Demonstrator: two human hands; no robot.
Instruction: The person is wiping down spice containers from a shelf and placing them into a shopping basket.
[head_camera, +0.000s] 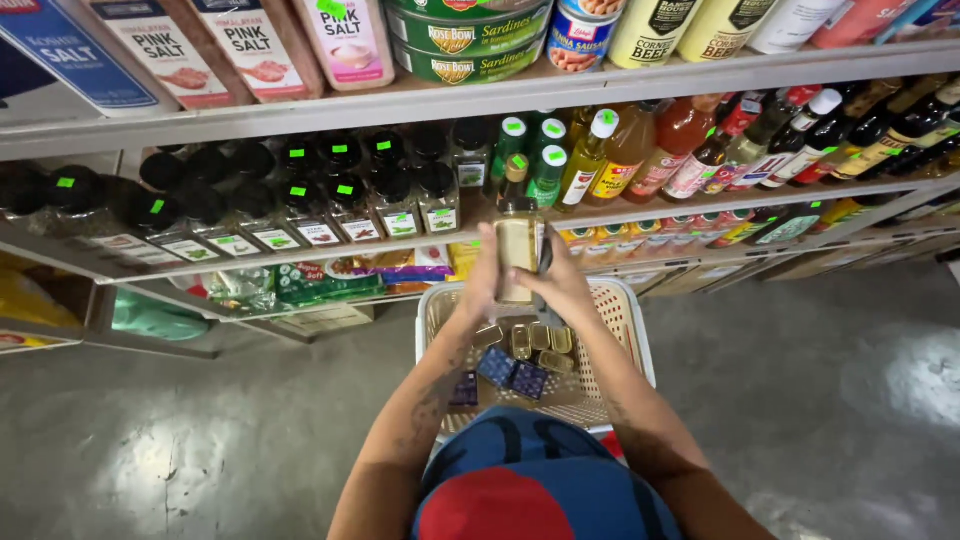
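While both forearms reach forward over a cream plastic basket (630, 330), the left hand (480, 285) and right hand (560, 280) meet above its far rim, raised side by side with fingers pointing toward the shelves. Each grip is closed on the same slim bottle (516, 258), the left palm pressed to one side and the right fingers wrapped round the other, so the bottle stands upright between them. That bottle is pale gold and see-through, tall and narrow, with a dark cap at the top that sits just under the edge of the middle shelf (300, 243) behind the basket. Whether the cap is being turned cannot be told.

Inside the basket, directly below the hands, lie several small gold-coloured jars (530, 342) in a loose cluster, and nearer the person two dark blue packets (512, 372) rest against each other. Above and to the left of the basket, rows of black-lidded spice jars (340, 205) with green stickers fill the middle shelf; above and to the right stand green-capped bottles (545, 160) and sauce bottles (690, 140). A grey concrete floor (820, 400) spreads on either side of the basket.
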